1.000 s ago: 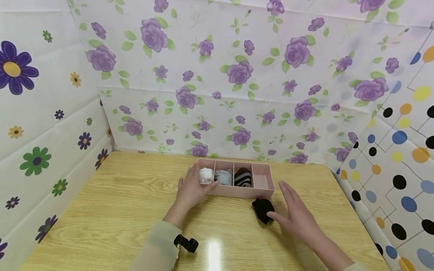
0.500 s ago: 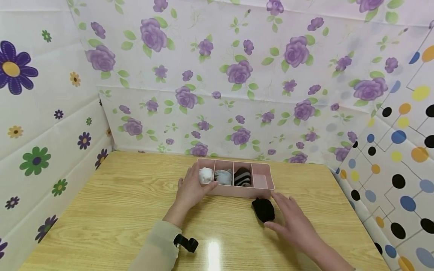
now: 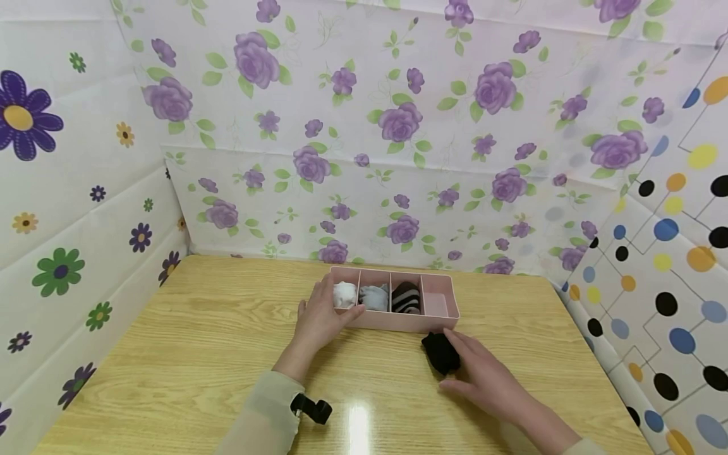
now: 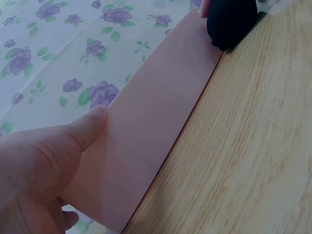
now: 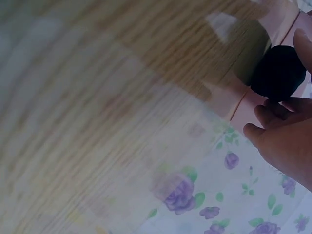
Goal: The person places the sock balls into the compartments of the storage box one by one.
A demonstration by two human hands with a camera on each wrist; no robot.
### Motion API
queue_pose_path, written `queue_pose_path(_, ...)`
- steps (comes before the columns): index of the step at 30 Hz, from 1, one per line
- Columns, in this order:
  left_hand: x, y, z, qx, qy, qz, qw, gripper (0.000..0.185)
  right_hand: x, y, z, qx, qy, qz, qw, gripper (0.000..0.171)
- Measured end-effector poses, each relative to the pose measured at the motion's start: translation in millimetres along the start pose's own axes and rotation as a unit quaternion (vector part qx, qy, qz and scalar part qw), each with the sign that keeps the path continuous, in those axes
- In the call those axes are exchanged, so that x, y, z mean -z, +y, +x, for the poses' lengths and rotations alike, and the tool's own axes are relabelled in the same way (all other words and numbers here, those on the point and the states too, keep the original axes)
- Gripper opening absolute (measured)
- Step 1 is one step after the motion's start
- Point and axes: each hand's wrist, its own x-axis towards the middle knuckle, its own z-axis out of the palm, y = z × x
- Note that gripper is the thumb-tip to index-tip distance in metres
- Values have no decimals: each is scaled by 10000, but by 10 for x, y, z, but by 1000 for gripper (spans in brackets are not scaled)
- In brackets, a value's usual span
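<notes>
**Hands at the pink organizer, black sock just in front of it**

Flowers in purple, green and yellow covered the sheet at your far left, and it met the wooden surface along that edge. Next came your left sleeve, with a small black strap piece at its cuff. Your left hand rested against the left end of the pink organizer; its thumb lay along the near wall and its fingers curled round the end wall, so that grip was grasping the organizer. The left wrist view showed the same thumb pressed flat on the pink wall.

Inside the organizer, from left to right, you had a white sock roll, a grey one, a black-and-white striped one and then a compartment with nothing visible in it.

Just in front of the organizer's right end lay the rolled black sock, on the surface and touching or nearly touching the near wall; the left wrist view showed it right against that wall. Your right hand lay at the sock's right side, fingers reaching along it and thumb near its front. The right wrist view showed those fingers bent beside the sock, but I cannot tell whether that grip had closed on it.

At the far right hung a sheet printed with coloured dots and lines.
</notes>
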Motion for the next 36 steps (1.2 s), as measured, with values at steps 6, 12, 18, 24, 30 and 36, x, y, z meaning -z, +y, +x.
queue_pose_path(6,3,5,-1,2,-14,0,10000,119,-13,-4,41,98,100,-48,9999,101)
queue_pose_path(12,25,30,-18,8,-21,33,10000,120,-4,-2,67,53,5,-95,9999,98)
queue_pose_path(18,26,31,-25,-1,-4,36,10000,119,-15,14,107,70,-28,-137,9999,87)
queue_pose_path(24,25,28,-25,-5,24,23,10000,118,-26,11,147,91,23,-187,9998,74)
queue_pose_path(30,26,19,-17,-18,41,-2,10000,116,-46,9,169,101,239,-249,9994,67)
queue_pose_path(36,32,26,-30,-24,29,-23,10000,116,-57,0,170,-20,272,-225,9994,62)
